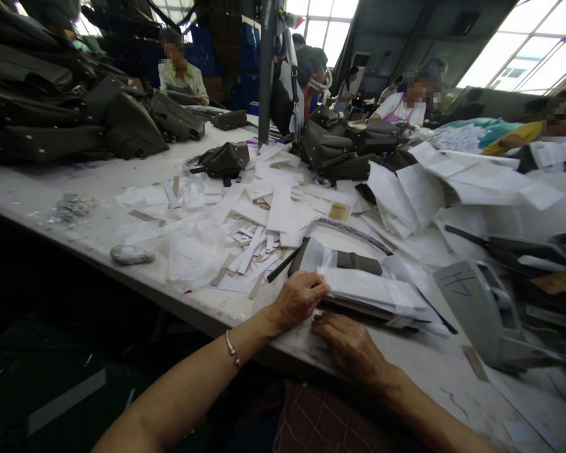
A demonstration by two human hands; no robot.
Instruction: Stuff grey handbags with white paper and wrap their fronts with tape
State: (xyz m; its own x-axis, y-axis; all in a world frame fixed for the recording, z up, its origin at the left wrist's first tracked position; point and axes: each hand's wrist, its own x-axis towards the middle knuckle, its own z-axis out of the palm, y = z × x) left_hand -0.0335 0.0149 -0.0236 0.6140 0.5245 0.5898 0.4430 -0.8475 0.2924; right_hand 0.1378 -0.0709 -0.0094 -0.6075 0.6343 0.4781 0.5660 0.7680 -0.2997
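Note:
A dark grey-green handbag (361,262) lies on the table in front of me, partly covered by white packing sheets (382,289). Its wrapped handle (353,228) arches toward the far side. My left hand (299,299) is closed at the near left corner of the bag, fingers bent on the edge of the white sheet. Close below it, my right hand (346,343) rests low by the bag's near edge with its fingers curled in; whatever they grip is hidden. A thin dark strap (283,265) sticks out on the bag's left.
Paper strips (252,251), white sheets (279,207) and a clear plastic bundle (132,254) litter the table. A grey tape dispenser (481,308) stands right. Dark bags (136,119) pile up left; more bags (330,148) lie beyond a post (265,75). Several people work farther back.

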